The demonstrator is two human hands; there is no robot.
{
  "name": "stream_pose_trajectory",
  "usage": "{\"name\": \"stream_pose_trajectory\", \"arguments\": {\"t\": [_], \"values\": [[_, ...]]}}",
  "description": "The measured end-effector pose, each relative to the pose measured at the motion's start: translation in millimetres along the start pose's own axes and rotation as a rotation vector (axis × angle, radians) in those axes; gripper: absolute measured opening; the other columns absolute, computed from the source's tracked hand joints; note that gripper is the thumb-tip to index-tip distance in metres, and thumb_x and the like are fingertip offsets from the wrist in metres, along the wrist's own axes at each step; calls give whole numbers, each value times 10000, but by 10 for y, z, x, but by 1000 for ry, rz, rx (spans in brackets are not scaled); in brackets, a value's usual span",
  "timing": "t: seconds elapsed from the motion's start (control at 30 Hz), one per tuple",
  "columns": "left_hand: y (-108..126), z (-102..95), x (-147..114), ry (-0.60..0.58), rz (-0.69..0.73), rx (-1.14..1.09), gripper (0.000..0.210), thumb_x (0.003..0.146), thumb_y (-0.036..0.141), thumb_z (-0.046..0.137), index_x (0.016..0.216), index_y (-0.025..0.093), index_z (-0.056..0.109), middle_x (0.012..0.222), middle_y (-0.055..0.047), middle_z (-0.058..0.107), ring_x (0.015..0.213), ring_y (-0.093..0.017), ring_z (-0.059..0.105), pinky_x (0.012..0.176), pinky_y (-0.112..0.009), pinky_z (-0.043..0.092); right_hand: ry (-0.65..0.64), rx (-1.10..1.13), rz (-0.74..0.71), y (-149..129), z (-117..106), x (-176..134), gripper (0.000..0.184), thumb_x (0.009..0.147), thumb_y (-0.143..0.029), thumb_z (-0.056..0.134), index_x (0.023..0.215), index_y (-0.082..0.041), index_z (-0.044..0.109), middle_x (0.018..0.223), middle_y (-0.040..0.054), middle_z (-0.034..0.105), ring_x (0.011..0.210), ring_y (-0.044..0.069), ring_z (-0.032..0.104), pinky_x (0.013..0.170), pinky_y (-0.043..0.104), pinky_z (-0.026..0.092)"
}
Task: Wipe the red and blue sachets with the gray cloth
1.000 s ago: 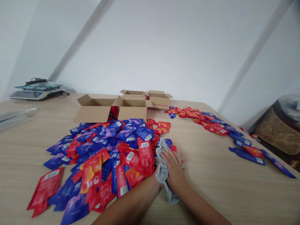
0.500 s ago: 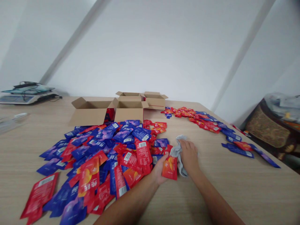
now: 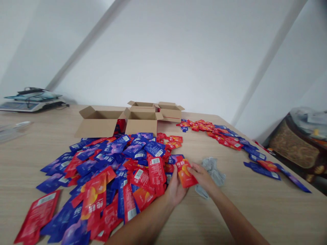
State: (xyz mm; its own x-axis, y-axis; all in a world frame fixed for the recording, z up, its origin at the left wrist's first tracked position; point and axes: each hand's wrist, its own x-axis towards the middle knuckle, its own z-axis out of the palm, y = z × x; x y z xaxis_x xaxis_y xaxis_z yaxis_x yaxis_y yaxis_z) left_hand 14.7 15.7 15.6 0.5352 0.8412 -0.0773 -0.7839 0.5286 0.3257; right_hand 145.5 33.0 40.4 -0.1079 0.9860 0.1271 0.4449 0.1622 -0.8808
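In the head view, we see the red packet point(image 3: 185, 176) just right of the frame's centre, below mid-height, held above the desk point(image 3: 281, 217) with its orange-patterned face up. The left hand point(image 3: 177, 190) has its fingers closed along the packet's left edge; the right hand point(image 3: 203, 177) has its fingers narrow, pinching the right edge. We judge that this two-edge hold keeps the pouch flat and its printed face uncovered. The grey cloth point(image 3: 213, 166) lies crumpled beside the right hand, probably left there to be in easy reach.

Left of centre we have a pile of red and blue packets point(image 3: 102, 186); a looser band of packets point(image 3: 224, 137) runs along the right, apart from it, perhaps to keep two lots separate. Behind the pile stand two front cartons point(image 3: 141, 128), flaps up, which leaves their mouths clear.

As for writing, we make out large white Chinese characters on the packets, too blurred to read surely, and white barcode panels on many backs. We find no legible lettering on the cartons.
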Motion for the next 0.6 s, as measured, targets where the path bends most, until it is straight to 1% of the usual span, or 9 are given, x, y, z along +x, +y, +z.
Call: {"name": "stream_pose_trajectory", "arguments": {"t": [0.1, 0.17, 0.23, 0.3, 0.33, 0.37, 0.43, 0.5, 0.6], "values": [[-16, -13, -1, -22, -14, 120, 560, 874, 593, 363, 1225, 187, 524, 1188, -109, 615, 1086, -227, 572, 949, -358, 376, 71, 241, 115, -89, -54, 306, 284, 743, -457, 560, 777, -182, 616, 726, 16, 673, 648, 170, 600, 611, 284, 472], [-43, -36, 10, -10, -40, 223, 596, 870, 606, 350, 1221, 155, 520, 1162, -138, 623, 1074, -233, 577, 921, -354, 382, 22, 341, 186, -247, -38, 502, 268, 720, -439, 606, 768, -176, 617, 691, 9, 664, 602, 158, 591, 567, 272, 470], [-84, -66, 21, -5, -59, 321, 603, 864, 600, 376, 1210, 129, 523, 1105, -157, 645, 1031, -238, 597, 897, -358, 390, -69, 467, 197, -418, 14, 685, 289, 739, -428, 614, 889, -181, 626, 756, 15, 682, 623, 154, 611, 561, 267, 484], [-128, -92, 24, -26, -57, 410, 573, 849, 576, 444, 1179, 118, 545, 1045, -159, 667, 973, -239, 619, 875, -361, 399, -128, 573, 122, -516, 48, 867, 363, 785, -412, 587, 1086, -209, 584, 921, 35, 696, 741, 158, 647, 636, 279, 516], [-145, -100, 21, -43, -52, 450, 548, 843, 556, 477, 1155, 113, 563, 1024, -159, 674, 952, -239, 626, 867, -360, 403, -126, 572, 78, -515, 39, 959, 393, 813, -397, 560, 1164, -222, 545, 1002, 44, 688, 813, 158, 653, 689, 287, 525], [-157, -103, 15, -60, -49, 488, 529, 839, 541, 498, 1132, 108, 579, 1002, -160, 680, 934, -238, 631, 859, -359, 407, -96, 497, 49, -475, 5, 1049, 398, 841, -380, 525, 1209, -227, 516, 1055, 51, 677, 867, 153, 652, 732, 291, 526], [-162, -96, -1, -82, -50, 546, 513, 841, 531, 504, 1096, 98, 604, 958, -162, 691, 909, -242, 641, 848, -361, 416, 25, 205, 58, -284, -146, 1203, 366, 880, -341, 455, 1218, -214, 512, 1086, 63, 670, 909, 146, 648, 766, 292, 525], [-149, -79, -13, -91, -58, 569, 506, 848, 527, 490, 1073, 92, 618, 933, -162, 698, 897, -249, 648, 847, -372, 423, 163, -84, 115, 7, -395, 1297, 337, 886, -298, 421, 1182, -189, 541, 1102, 78, 660, 935, 151, 640, 793, 304, 518], [-125, -63, -14, -96, -66, 563, 487, 859, 506, 480, 1061, 87, 624, 931, -166, 701, 886, -258, 656, 856, -391, 431, 316, -292, 182, 465, -873, 1303, 340, 847, -214, 434, 1156, -158, 565, 1167, 112, 617, 1055, 185, 583, 927, 352, 447]]}}
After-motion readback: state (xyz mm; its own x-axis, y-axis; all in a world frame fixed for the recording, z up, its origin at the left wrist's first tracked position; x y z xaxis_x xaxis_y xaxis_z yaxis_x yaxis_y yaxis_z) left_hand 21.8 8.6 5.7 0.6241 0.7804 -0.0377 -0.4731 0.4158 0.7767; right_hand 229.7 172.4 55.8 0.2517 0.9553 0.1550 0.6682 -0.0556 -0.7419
